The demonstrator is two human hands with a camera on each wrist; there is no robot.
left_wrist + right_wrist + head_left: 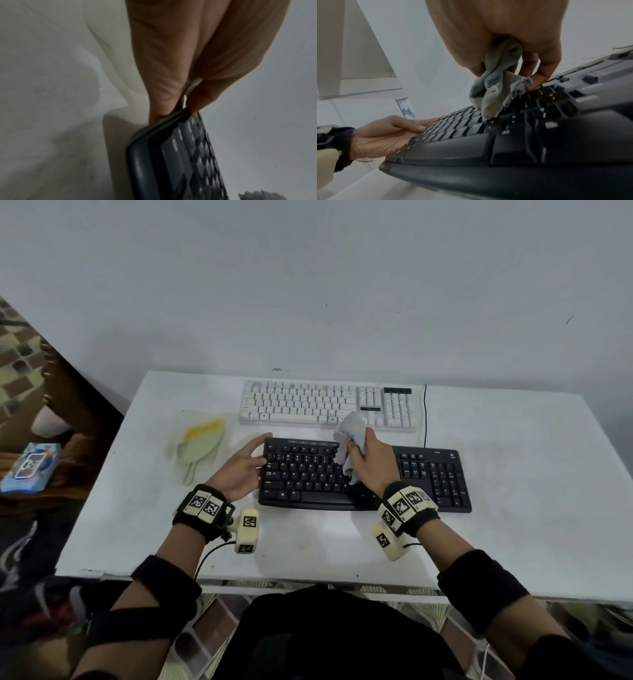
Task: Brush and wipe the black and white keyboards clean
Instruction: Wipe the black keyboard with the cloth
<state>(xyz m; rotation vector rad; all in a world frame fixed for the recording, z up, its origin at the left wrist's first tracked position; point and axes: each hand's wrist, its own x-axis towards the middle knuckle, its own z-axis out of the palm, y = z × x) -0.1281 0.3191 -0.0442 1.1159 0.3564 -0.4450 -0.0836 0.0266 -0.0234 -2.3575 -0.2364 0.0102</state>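
Desk (pixel 513 491): white keyboard (pixel 301 402) just behind black keyboard (pixel 308 484).
Right hand (pixel 371 465): fingers bunching cloth (pixel 354 429) on its middle keys.
Left hand (pixel 239 469): fingers straight, bracing its left end.
Advice: wipe row by row, lightly.

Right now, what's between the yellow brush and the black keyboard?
The left hand, resting against the left end of the black keyboard; the head view shows it right of the yellow brush.
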